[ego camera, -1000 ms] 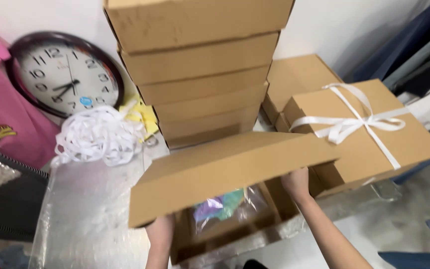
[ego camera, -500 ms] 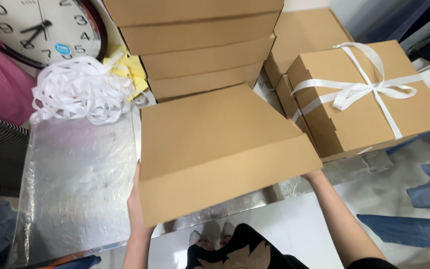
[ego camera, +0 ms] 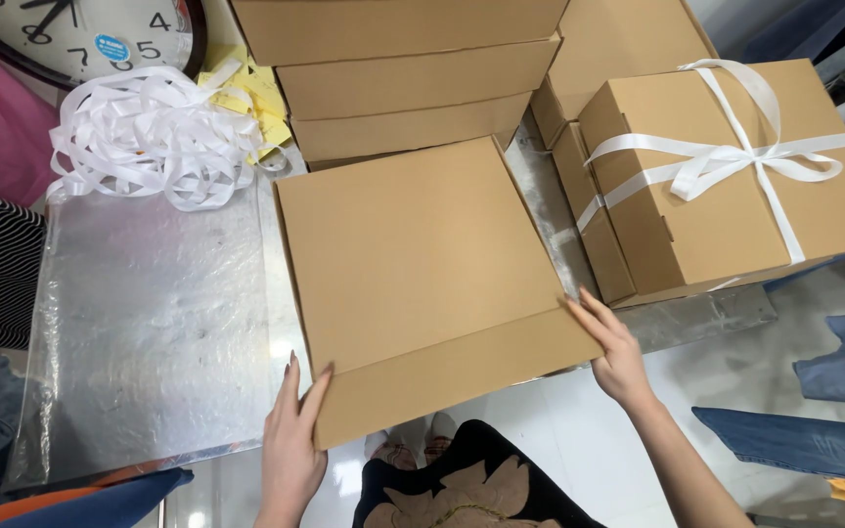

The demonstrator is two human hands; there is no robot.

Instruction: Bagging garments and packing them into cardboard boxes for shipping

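Note:
A flat brown cardboard box (ego camera: 413, 264) lies closed on the metal table (ego camera: 276, 332), its front flap hanging past the table's near edge. My left hand (ego camera: 293, 440) presses against the box's front left corner. My right hand (ego camera: 616, 350) touches its front right corner with fingers spread. Both hands rest on the box's edges rather than wrapping around it.
A stack of brown boxes (ego camera: 413, 78) stands behind it. At the right sits a box tied with white ribbon (ego camera: 735, 176). A heap of loose white ribbon (ego camera: 149, 137) and a sheet of bubble wrap (ego camera: 139, 323) lie at the left, below a wall clock (ego camera: 80, 34).
The box's lid has come down shut and the box now lies flat on the table. The view has tilted downward, and my hands have shifted to the front corners.

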